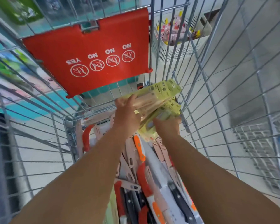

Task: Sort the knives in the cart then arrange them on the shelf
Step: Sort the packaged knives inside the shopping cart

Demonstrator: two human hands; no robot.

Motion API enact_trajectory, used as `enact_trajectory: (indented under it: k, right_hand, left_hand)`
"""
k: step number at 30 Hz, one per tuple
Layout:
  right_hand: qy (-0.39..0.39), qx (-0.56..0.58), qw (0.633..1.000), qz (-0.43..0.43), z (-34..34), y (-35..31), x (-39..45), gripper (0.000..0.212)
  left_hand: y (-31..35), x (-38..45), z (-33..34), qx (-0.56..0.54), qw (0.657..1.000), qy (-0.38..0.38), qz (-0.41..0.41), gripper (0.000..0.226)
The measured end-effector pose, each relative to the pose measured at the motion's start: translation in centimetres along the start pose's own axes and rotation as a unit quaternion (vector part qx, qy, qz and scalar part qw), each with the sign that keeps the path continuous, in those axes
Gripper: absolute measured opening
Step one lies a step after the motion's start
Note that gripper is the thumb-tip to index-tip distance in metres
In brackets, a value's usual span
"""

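Bright, even indoor light w/ soft, faint shadows. Wide-angle bend — cart wires (217, 88) curve toward the frame edges. Upper left and left edge smeared by motion blur; center sharper, red flap (90, 50) slightly glossy.

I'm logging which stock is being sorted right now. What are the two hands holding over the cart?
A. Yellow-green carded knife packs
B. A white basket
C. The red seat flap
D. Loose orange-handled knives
A: the left hand and right hand both grip the yellow-green carded knife packs, held above the loose knives in the cart.
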State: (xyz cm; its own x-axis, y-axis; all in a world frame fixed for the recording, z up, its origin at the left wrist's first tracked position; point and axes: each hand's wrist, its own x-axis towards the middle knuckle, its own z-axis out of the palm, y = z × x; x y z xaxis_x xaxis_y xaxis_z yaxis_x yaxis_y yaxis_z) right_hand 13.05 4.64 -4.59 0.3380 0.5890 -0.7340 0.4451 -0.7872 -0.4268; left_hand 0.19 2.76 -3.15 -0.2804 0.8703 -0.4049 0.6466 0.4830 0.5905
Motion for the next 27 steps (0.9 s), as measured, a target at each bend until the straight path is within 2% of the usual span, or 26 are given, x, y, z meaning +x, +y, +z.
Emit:
enact_trajectory:
  k: [3, 5, 7, 9, 12, 14, 16, 17, 19, 20, 23, 27]
  right_hand:
    - [-0.023, 0.155, 0.987, 0.038, 0.3, 0.4, 0.4, 0.078]
    - [-0.013, 0.23, 0.972, 0.045, 0.9, 0.3, 0.1, 0.063]
    - [-0.002, 0.28, 0.959, 0.037, 1.4, -0.2, -0.2, 0.044]
    - [0.007, 0.288, 0.957, 0.026, 2.0, -0.8, -0.6, 0.034]
    - [0.011, 0.214, 0.976, 0.033, 1.9, -1.1, -0.7, 0.036]
    - [-0.031, 0.171, 0.984, 0.022, 1.0, -0.8, -0.8, 0.029]
    - [-0.071, 0.15, 0.986, -0.011, -0.1, -0.3, -0.7, 0.024]
    - [-0.08, 0.141, 0.986, -0.033, -0.5, 0.0, -0.6, 0.028]
    - [-0.055, 0.078, 0.992, -0.083, -0.8, 0.8, -0.6, 0.033]
    - [-0.028, 0.001, 0.993, -0.114, -0.9, 1.5, -0.5, 0.034]
    - [-0.009, -0.251, 0.953, -0.17, -1.3, 4.5, -0.8, 0.05]
    - [-0.068, -0.416, 0.883, -0.205, -1.2, 8.3, -1.7, 0.079]
  left_hand:
    - [0.4, 0.1, -0.2, -0.016, 1.0, -0.012, 0.022, 0.067]
    - [1.1, 0.1, -0.3, -0.02, 0.998, -0.006, 0.056, 0.062]
    - [1.7, 0.2, -0.4, -0.025, 0.995, -0.005, 0.095, 0.063]
    - [1.6, 0.4, -0.4, -0.005, 0.992, -0.021, 0.126, 0.072]
    - [0.5, -0.1, 0.0, 0.077, 0.985, -0.076, 0.136, 0.106]
    - [-0.1, -0.9, 0.7, 0.128, 0.98, -0.11, 0.109, 0.123]
    - [-0.2, -1.4, 1.6, 0.15, 0.979, -0.107, 0.09, 0.126]
    - [-0.2, -1.6, 2.0, 0.157, 0.979, -0.09, 0.089, 0.124]
    - [0.0, -1.7, 2.7, 0.164, 0.981, -0.054, 0.09, 0.117]
    - [0.1, -1.7, 3.0, 0.161, 0.982, -0.047, 0.088, 0.113]
    - [0.4, -1.7, 3.2, 0.153, 0.984, -0.053, 0.076, 0.111]
    - [0.6, -1.8, 3.1, 0.162, 0.983, -0.052, 0.069, 0.112]
